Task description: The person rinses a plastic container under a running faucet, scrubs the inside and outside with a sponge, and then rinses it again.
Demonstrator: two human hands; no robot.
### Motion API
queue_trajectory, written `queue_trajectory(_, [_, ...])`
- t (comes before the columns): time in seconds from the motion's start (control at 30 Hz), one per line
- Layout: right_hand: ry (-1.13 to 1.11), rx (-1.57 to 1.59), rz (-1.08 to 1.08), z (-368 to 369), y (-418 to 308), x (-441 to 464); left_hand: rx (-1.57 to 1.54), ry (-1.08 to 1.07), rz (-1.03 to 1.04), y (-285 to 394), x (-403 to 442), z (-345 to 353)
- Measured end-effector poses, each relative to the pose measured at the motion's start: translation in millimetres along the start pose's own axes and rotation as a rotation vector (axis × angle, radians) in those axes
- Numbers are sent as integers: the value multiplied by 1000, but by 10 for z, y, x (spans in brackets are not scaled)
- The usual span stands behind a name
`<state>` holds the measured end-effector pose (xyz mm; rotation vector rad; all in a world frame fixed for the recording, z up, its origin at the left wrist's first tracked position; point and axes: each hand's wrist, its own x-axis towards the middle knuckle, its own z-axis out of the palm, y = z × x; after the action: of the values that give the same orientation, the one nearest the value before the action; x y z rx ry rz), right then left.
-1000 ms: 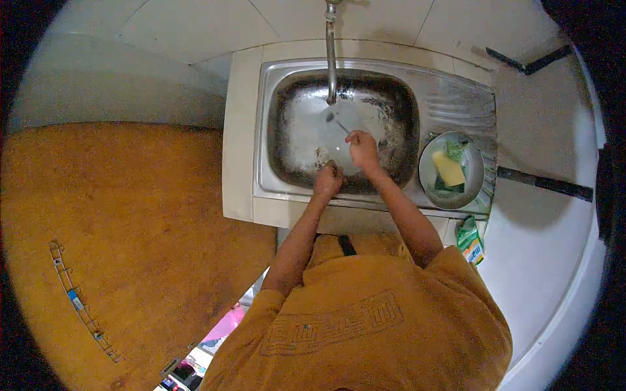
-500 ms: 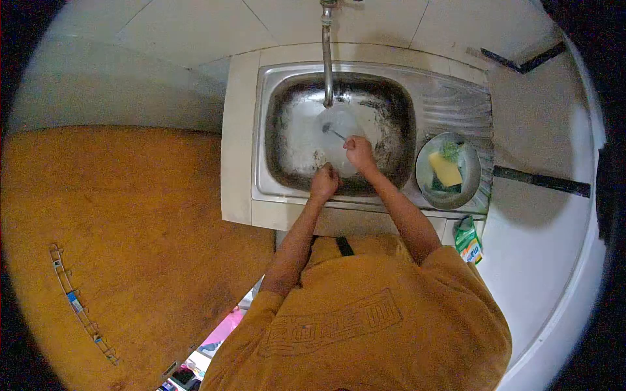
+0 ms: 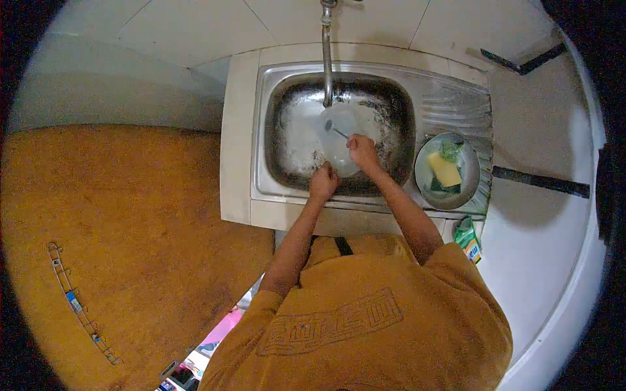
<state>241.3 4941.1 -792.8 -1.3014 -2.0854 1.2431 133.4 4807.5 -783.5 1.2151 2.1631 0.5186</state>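
The fingers of the right hand [image 3: 363, 154] are clamped on the handle of a slim utensil [image 3: 339, 133], inside the sink basin [image 3: 293, 140]. Taking 12 o'clock as straight away from the body, the utensil's long axis runs from the grip toward 10 o'clock — its small, dark, rounded head is the far end, over a pale round shape too unclear to name. The left hand [image 3: 324, 182] is at about 7 o'clock from the right, fingers curled at the basin's near side; whether they close on anything, I cannot tell. The faucet [image 3: 327, 72] comes in from 12 o'clock, its spout above the basin. Between 3 and 4 o'clock from the basin, on the ridged drainboard [image 3: 454, 107], sits a bowl [image 3: 469, 186] with a yellow sponge [image 3: 445, 170] — long axis 11 to 5 — and green scrubbing material [image 3: 450, 152]. A green-and-white packet [image 3: 467, 238] lies just beyond, toward 4 o'clock.
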Motion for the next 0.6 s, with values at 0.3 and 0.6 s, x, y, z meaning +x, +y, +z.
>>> queue_trajectory(0.3, [-130, -132, -190, -831, -322, -295, 187, 102, -75, 683, -162, 180])
queue_trajectory(0.6, [-215, -139, -116, -984, 308, -17, 222, -39, -145, 873, -154, 539])
